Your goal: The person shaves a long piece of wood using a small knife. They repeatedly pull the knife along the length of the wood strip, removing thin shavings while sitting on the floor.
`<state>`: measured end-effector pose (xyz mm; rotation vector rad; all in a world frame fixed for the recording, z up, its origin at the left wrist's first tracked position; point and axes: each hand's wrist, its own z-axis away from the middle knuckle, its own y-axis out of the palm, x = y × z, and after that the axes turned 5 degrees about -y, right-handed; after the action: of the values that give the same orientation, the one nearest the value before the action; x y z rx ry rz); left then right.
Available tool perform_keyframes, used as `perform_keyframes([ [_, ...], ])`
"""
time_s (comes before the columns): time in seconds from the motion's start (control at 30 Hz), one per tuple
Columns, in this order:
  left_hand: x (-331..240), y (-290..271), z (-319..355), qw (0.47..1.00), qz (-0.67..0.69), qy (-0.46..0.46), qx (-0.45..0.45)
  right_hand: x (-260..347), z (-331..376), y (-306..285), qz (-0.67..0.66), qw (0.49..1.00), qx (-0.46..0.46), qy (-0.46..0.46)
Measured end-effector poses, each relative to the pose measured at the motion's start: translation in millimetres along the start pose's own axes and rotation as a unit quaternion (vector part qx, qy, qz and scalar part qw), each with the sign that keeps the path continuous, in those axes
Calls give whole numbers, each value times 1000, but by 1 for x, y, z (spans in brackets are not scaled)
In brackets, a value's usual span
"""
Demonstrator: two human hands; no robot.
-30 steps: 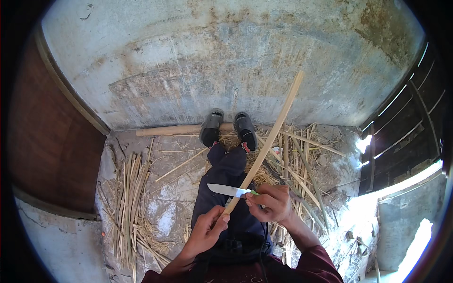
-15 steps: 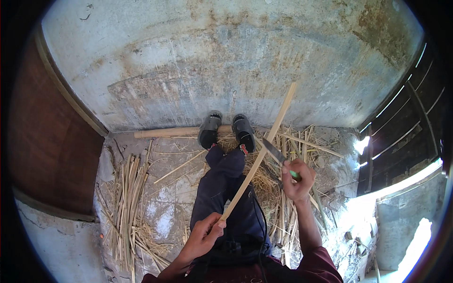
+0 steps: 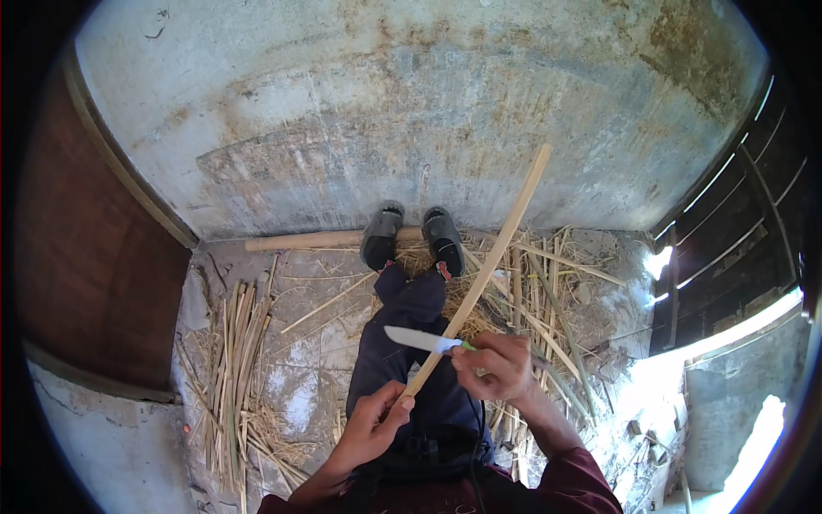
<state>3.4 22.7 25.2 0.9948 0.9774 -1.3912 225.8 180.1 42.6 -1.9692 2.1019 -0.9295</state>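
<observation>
A long pale bamboo strip (image 3: 501, 247) slants up and to the right across my legs toward the wall. My left hand (image 3: 373, 424) pinches its near end between thumb and fingers. In my right hand (image 3: 497, 368) is a knife (image 3: 418, 338) with a green handle, which the fingers mostly cover. Its blade points left and lies across the strip, a short way beyond my left hand. Whether the edge touches the wood I cannot tell.
Split bamboo strips (image 3: 229, 368) lie piled at the left; more strips and shavings (image 3: 556, 317) litter the right. A bamboo pole (image 3: 300, 241) rests along the wall (image 3: 411, 103). My shoes (image 3: 441, 236) stand against it. A brown panel (image 3: 103, 231) is at far left.
My right hand has come nearer and to the left, swinging the knife blade leftward across the strip. The strip's far end has shifted slightly right; my left hand has barely moved.
</observation>
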Motion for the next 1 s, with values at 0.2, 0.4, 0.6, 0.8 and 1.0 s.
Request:
perform_keyframes([
  [0.2,3,0,6,1000,-19,15,4,-38,2,-16,40,996,-70,35],
  [0.4,13,-3,17,1000,-5,-15,17,-81,-4,-47,85,968,-172,165],
  [0.6,16,-3,11,999,-9,-19,25,-63,1,-32,-37,990,-109,80],
  [0.8,8,-5,10,1000,-5,1,17,-41,-8,-20,-32,997,-64,32],
  [1.0,0,-3,-5,998,56,-13,40,8,-1,5,-20,999,23,-10],
])
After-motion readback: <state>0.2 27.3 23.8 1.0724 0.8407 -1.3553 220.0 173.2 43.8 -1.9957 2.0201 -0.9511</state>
